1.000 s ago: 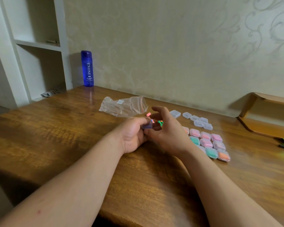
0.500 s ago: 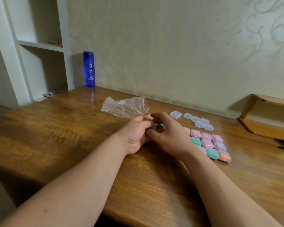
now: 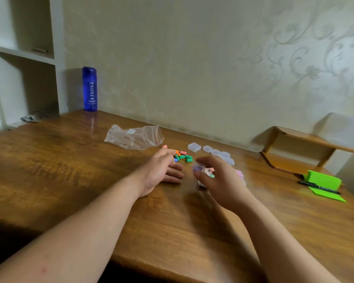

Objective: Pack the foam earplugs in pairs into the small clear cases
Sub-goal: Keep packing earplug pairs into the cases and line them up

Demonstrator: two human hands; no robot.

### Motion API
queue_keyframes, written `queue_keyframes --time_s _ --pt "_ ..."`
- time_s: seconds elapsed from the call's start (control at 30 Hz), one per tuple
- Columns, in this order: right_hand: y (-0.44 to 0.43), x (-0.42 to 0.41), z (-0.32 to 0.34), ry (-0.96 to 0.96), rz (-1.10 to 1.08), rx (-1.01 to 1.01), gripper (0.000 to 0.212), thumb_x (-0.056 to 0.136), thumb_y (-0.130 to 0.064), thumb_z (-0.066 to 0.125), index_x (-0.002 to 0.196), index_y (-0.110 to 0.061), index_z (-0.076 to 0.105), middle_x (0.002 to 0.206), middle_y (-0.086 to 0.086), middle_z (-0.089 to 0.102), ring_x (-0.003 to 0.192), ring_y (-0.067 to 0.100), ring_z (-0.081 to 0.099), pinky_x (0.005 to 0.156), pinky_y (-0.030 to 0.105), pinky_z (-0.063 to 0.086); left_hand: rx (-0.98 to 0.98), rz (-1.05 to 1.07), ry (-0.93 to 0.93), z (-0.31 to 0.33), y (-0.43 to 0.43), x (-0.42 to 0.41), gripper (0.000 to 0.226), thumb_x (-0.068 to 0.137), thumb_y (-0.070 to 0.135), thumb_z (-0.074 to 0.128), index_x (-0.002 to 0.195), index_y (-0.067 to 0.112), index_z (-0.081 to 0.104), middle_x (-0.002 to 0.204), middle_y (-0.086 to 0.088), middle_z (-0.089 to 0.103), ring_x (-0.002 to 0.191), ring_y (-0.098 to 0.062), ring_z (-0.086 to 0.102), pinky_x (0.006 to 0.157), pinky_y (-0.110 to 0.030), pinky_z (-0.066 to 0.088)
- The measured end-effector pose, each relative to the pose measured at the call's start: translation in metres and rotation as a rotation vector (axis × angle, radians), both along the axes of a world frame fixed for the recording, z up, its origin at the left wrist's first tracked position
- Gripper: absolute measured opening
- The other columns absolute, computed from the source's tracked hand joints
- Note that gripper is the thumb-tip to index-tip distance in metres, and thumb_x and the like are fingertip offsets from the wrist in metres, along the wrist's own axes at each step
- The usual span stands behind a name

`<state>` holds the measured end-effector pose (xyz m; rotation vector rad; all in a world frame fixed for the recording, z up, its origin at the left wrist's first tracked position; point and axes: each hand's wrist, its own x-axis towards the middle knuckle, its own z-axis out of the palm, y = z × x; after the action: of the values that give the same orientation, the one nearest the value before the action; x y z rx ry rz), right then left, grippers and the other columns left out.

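Wood-grain table (image 3: 70,176) bears both hands. The right hand (image 3: 221,180) pinches a blurred clear case (image 3: 199,168); the left hand (image 3: 161,170) lies relaxed, fingertips at the loose foam earplugs (image 3: 183,156). Beyond are empty square cases (image 3: 194,147), a crinkled plastic bag (image 3: 134,136) and a blue bottle (image 3: 89,88) lettered ENONE.

The blue bottle (image 3: 89,88) by the wall carries the word "ENONE" in white letters, written vertically along its side. The smaller lines under this word are too small to read. The white label (image 3: 131,131) on the plastic bag (image 3: 119,137) is also not readable.
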<state>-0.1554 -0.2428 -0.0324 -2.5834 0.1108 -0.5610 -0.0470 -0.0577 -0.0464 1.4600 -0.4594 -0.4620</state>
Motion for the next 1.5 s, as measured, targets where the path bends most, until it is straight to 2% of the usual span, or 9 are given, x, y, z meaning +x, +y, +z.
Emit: queue_keyframes --time_s 0.17,0.3,0.6,0.8,0.97,1.13,1.23,1.37,1.5 --pt "-0.049 -0.065 -0.008 -0.007 -0.121 0.077 0.031 0.095 -0.045 0.077 0.125 -0.043 0.07 0.122 -0.024 0.061 0.113 -0.002 0.059 0.093 0.026 0.049 0.044 -0.003 -0.026 0.003 0.002 -0.003 0.036 0.117 0.025 0.038 0.148 0.012 0.05 0.117 -0.021 0.073 0.101 -0.033 0.078 0.087 -0.04 0.066" --pt "-0.069 -0.092 -0.017 0.062 -0.174 0.059 0.03 0.092 -0.047 0.079 0.121 -0.046 0.071 0.113 -0.022 0.059 0.109 -0.004 0.058 0.088 0.019 0.047 0.044 -0.006 -0.022 0.0 0.004 -0.004 0.031 0.117 0.024 0.039 0.141 0.012 0.055 0.119 -0.023 0.073 0.104 -0.034 0.077 0.086 -0.039 0.065" --pt "-0.077 -0.104 -0.02 0.115 -0.201 0.063 0.026 0.093 -0.036 0.079 0.116 -0.045 0.071 0.115 -0.022 0.057 0.11 -0.003 0.056 0.084 0.012 0.041 0.054 -0.009 -0.021 0.0 0.0 -0.006 0.029 0.117 0.023 0.04 0.134 0.014 0.06 0.118 -0.022 0.074 0.102 -0.034 0.076 0.09 -0.042 0.064" --pt "-0.072 -0.1 -0.019 0.142 -0.22 0.035 0.023 0.093 -0.048 0.078 0.114 -0.049 0.07 0.115 -0.022 0.055 0.109 0.0 0.056 0.083 0.019 0.046 0.062 -0.002 -0.031 0.001 0.002 -0.005 0.029 0.116 0.021 0.04 0.133 0.014 0.062 0.118 -0.022 0.073 0.104 -0.035 0.076 0.091 -0.043 0.063" --pt "-0.075 -0.105 -0.019 0.159 -0.263 0.022 0.03 0.092 -0.041 0.077 0.121 -0.047 0.069 0.118 -0.023 0.052 0.114 0.004 0.055 0.096 0.03 0.052 0.07 -0.01 -0.037 0.0 0.0 -0.008 0.027 0.116 0.018 0.041 0.133 0.013 0.061 0.118 -0.022 0.073 0.104 -0.035 0.075 0.093 -0.045 0.062" --pt "-0.072 -0.104 -0.016 0.153 -0.272 0.055 0.036 0.094 -0.031 0.075 0.126 -0.045 0.065 0.123 -0.017 0.053 0.118 0.007 0.053 0.098 0.031 0.051 0.072 -0.006 -0.042 0.001 0.001 -0.008 0.027 0.114 0.013 0.042 0.133 0.012 0.061 0.119 -0.023 0.073 0.104 -0.036 0.075 0.092 -0.044 0.063" --pt "-0.07 -0.103 -0.016 0.154 -0.272 0.065 0.028 0.095 -0.031 0.074 0.119 -0.045 0.066 0.123 -0.015 0.052 0.118 0.008 0.052 0.096 0.031 0.051 0.071 -0.009 -0.039 0.001 0.001 -0.008 0.027 0.114 0.013 0.043 0.133 0.012 0.061 0.119 -0.023 0.072 0.103 -0.035 0.075 0.091 -0.043 0.063" --pt "-0.069 -0.102 -0.019 0.062 -0.318 0.08 0.022 0.098 -0.027 0.071 0.113 -0.043 0.067 0.119 -0.015 0.054 0.113 0.008 0.054 0.079 0.022 0.046 0.077 -0.017 -0.041 0.0 0.0 -0.01 0.027 0.114 0.014 0.044 0.133 0.012 0.062 0.119 -0.022 0.072 0.103 -0.034 0.075 0.092 -0.044 0.063" --pt "-0.069 -0.094 -0.017 -0.04 -0.357 0.098 0.023 0.098 -0.022 0.071 0.111 -0.04 0.068 0.113 -0.02 0.055 0.11 0.006 0.056 0.079 0.022 0.046 0.078 -0.027 -0.044 0.001 -0.002 -0.011 0.026 0.114 0.017 0.043 0.131 0.014 0.063 0.119 -0.022 0.072 0.102 -0.034 0.075 0.089 -0.042 0.063"
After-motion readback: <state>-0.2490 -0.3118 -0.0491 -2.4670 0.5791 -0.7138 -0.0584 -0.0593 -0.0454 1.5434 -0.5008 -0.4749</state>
